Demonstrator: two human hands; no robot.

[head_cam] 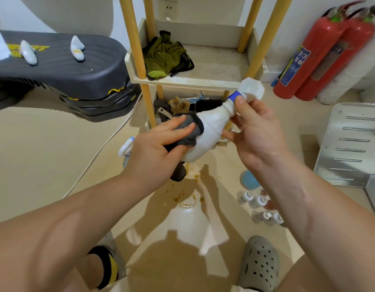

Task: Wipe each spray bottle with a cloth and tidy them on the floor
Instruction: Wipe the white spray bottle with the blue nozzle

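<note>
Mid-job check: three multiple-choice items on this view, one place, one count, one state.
1. Where is the crumpled green cloth? A floor; B cream wooden shelf; C black step.
2. How many red fire extinguishers? A one; B four; C two.
3. The white plastic spray bottle is: A held tilted in the air; B upright on the floor; C on the shelf.
Key: B, it lies on the shelf; C, two stand side by side; A, the right hand pinches its neck, the left hand holds a grey cloth on its body.
</note>
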